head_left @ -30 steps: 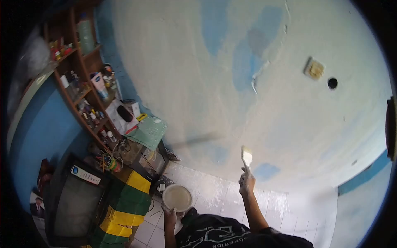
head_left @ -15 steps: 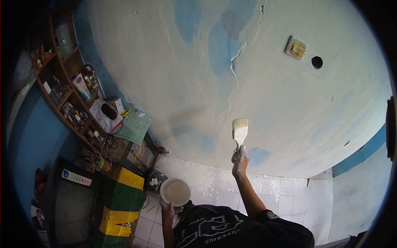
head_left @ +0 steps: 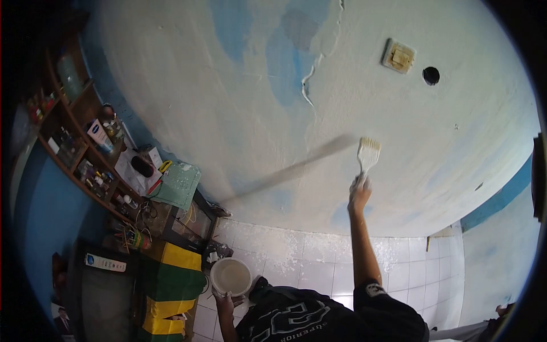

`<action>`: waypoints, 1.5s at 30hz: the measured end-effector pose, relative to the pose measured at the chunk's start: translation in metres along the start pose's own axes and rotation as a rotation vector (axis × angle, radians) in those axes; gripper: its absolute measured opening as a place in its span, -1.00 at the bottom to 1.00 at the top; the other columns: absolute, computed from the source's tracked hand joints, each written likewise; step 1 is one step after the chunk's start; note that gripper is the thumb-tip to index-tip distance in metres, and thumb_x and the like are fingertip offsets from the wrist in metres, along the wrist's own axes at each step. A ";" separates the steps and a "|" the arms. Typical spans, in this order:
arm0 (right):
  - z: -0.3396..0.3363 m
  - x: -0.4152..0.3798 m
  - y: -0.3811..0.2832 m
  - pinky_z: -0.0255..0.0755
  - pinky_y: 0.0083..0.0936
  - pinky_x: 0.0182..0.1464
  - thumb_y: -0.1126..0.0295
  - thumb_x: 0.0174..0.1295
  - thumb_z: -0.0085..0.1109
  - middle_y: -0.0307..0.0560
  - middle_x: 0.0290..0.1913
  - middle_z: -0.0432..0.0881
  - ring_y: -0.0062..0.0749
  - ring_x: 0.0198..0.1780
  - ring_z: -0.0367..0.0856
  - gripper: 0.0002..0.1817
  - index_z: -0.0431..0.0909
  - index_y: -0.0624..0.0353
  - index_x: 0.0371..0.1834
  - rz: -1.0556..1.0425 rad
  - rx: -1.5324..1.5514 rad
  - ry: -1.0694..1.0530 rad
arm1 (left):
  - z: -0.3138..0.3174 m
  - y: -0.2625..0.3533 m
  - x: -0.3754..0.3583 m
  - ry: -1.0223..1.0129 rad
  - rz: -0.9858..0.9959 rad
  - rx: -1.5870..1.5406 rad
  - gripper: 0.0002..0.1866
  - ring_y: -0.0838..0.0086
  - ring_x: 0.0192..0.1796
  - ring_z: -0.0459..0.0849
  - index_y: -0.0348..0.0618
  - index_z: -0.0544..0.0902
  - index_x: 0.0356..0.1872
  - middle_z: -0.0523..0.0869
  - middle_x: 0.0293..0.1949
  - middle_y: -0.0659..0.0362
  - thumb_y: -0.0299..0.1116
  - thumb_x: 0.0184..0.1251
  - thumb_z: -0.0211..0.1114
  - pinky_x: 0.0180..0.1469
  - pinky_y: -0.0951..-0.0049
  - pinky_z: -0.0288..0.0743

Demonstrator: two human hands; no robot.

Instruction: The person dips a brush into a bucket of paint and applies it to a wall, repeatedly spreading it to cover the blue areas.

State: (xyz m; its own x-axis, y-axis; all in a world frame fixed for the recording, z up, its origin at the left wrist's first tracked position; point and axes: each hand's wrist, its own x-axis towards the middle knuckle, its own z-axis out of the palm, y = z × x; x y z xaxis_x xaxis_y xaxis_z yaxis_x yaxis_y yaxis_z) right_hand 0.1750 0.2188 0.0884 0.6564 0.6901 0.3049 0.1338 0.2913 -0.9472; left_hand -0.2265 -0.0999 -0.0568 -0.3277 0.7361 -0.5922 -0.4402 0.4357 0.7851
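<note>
My right hand [head_left: 359,192] is closed around the handle of a wide paintbrush [head_left: 368,155], bristles pointing up. The brush is coated white and overlaps the partly whitened wall [head_left: 239,142], throwing a long shadow to its left. Low on the left, my left hand [head_left: 228,302] grips a round bucket [head_left: 231,276] by its lower side. Pale liquid lies inside it. White smears mark both hands. Blue patches [head_left: 288,68] and a raised crack line [head_left: 308,85] show on the wall.
A light switch [head_left: 399,56] and a round dark hole [head_left: 431,76] are at the upper right. Wooden shelves [head_left: 74,122] with bottles line the left, above a television [head_left: 108,296] and a yellow-green cloth [head_left: 176,279]. White splatter dots the tiled floor [head_left: 319,256].
My right hand and the brush have moved right and up across the wall. The bucket in my left hand sits slightly lower and further left in view, as the whole view has shifted.
</note>
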 end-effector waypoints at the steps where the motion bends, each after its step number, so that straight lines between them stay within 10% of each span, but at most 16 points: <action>1: 0.001 0.016 -0.008 0.08 -0.75 -0.69 0.18 0.31 -0.11 -0.37 -0.66 0.28 -0.74 -0.71 0.18 -0.72 0.37 0.12 -0.44 -0.030 0.043 -0.046 | 0.002 0.001 -0.001 0.004 0.000 0.014 -0.34 0.14 -0.42 0.67 0.14 -0.28 0.28 0.53 -0.22 -0.23 -0.52 0.28 -0.15 -0.46 0.29 0.66; 4: 0.000 0.048 -0.007 0.09 -0.73 -0.73 0.19 0.30 -0.13 -0.36 -0.66 0.29 -0.71 -0.74 0.19 -0.77 0.35 0.09 -0.40 0.368 0.157 -0.268 | 0.009 0.005 -0.007 0.004 0.016 0.042 -0.32 0.14 -0.43 0.67 0.16 -0.28 0.28 0.52 -0.22 -0.24 -0.55 0.26 -0.16 -0.46 0.27 0.66; 9: -0.009 0.038 0.137 0.25 -0.41 -0.51 0.23 0.28 -0.20 -0.15 -0.63 0.36 -0.46 -0.55 0.38 -0.70 0.39 0.21 -0.47 0.057 -0.350 -0.138 | 0.010 -0.006 -0.002 0.070 -0.110 0.035 -0.31 0.11 -0.44 0.66 0.22 -0.30 0.27 0.47 -0.15 -0.25 -0.56 0.25 -0.15 -0.47 0.22 0.65; 14: -0.040 -0.017 0.192 -0.02 -0.65 -0.84 0.37 0.14 -0.16 -0.28 -0.70 0.29 -0.64 -0.82 0.16 -0.91 0.37 0.07 -0.42 0.739 -0.056 -0.239 | 0.013 -0.015 0.003 0.023 -0.104 0.079 -0.33 0.08 -0.43 0.66 0.24 -0.27 0.24 0.44 -0.12 -0.29 -0.58 0.27 -0.16 -0.46 0.19 0.66; 18: -0.045 -0.022 0.210 0.03 -0.64 -0.81 0.32 0.16 -0.12 -0.28 -0.70 0.30 -0.61 -0.79 0.20 -0.87 0.37 0.11 -0.43 0.732 -0.137 -0.262 | 0.030 -0.001 -0.001 0.005 -0.121 0.107 -0.33 0.10 -0.44 0.66 0.24 -0.27 0.24 0.45 -0.12 -0.27 -0.59 0.26 -0.16 -0.47 0.24 0.66; 34: 0.004 0.071 -0.176 -0.04 -0.75 -0.69 0.14 0.29 -0.10 -0.39 -0.66 0.26 -0.76 -0.69 0.13 -0.67 0.42 0.20 -0.41 0.153 0.154 -0.397 | 0.098 0.002 0.047 -0.278 -0.037 0.133 -0.38 0.15 -0.41 0.67 0.07 -0.23 0.24 0.48 -0.13 -0.19 -0.54 0.28 -0.12 -0.46 0.27 0.65; 45: -0.012 0.050 0.103 0.13 -0.69 -0.70 0.08 0.29 -0.13 -0.34 -0.65 0.33 -0.69 -0.70 0.25 -0.69 0.39 0.05 -0.45 0.402 0.016 -0.303 | 0.144 -0.012 0.055 -0.198 -0.063 0.153 -0.31 0.14 -0.44 0.67 0.14 -0.19 0.27 0.40 -0.02 -0.19 -0.61 0.22 -0.08 -0.52 0.33 0.65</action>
State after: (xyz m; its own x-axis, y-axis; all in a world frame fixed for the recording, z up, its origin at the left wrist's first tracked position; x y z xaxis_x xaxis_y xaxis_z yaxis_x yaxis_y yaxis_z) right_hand 0.2312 0.2754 0.0047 0.4080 0.9106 -0.0664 -0.0979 -0.0286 -0.9948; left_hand -0.1185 0.0102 -0.0727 -0.1273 0.7855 -0.6056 -0.3176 0.5461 0.7752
